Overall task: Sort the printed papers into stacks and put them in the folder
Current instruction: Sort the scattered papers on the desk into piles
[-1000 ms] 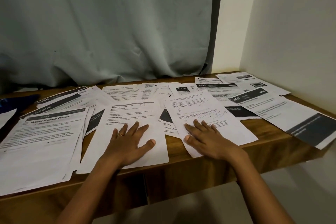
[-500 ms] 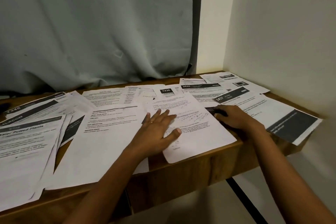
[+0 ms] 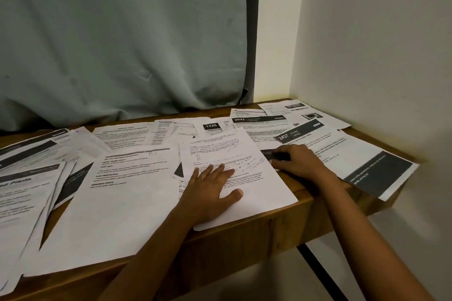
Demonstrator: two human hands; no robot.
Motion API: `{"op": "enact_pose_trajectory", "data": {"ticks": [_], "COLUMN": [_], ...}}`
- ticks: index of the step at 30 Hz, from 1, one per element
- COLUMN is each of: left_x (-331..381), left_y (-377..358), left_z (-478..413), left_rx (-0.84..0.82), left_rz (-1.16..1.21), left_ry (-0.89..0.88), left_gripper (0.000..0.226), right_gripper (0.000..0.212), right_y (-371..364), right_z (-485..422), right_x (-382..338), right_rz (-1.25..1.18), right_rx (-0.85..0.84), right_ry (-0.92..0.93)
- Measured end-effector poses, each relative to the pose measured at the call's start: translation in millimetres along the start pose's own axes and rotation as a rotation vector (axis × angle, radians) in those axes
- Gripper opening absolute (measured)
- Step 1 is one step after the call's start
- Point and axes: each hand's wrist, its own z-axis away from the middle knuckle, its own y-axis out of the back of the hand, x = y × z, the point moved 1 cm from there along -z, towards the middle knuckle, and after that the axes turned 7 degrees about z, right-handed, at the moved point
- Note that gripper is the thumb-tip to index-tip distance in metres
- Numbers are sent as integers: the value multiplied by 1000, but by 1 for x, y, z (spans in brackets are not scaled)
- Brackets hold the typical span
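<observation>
The white printed papers (image 3: 127, 190) lie loose and overlapping across the brown wooden worktop (image 3: 288, 217), not yet sorted, and no folder shows. The left hand (image 3: 210, 193) rests with its grip spread flat on a white sheet with handwritten notes (image 3: 259, 178), whose near corner hangs just over the worktop's front edge. The right hand (image 3: 299, 161) lies just beside it, its grip curled, with fingertips on the dark band of a part-buried sheet (image 3: 265, 153) next to the white sheet headed 2437 (image 3: 354, 151). Whether an edge is pinched I cannot tell. The step looks like freeing that buried sheet for a stack. To do it well, press the left palm down so the annotated page neither rides along nor slips off the edge. Lift only one corner and draw it low and slowly rightward, watching that the 2437 sheet, itself overhanging, is not dragged off.
</observation>
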Motion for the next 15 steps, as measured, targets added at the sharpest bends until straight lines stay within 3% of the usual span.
{"op": "enact_pose_trajectory", "data": {"ticks": [5,10,13,15], "left_x": [-2,-1,-1,-1], "left_y": [-2,-1,-1,-1], "left_z": [-1,0,0,1], "left_rx": [8,23,32,55], "left_rz": [0,27,33,94], "left_ry": [4,6,7,12], "left_gripper": [82,80,79,77], "right_gripper": [31,30,32,32], "right_y": [-10,7,32,43], "right_z": [-7,-9,-2,8], "right_x": [0,-9,-26,-41], "right_rz": [-78,-324,-438,-405], "right_rx": [224,499,632,625], "right_ry": [-135,-233,-183,-98]}}
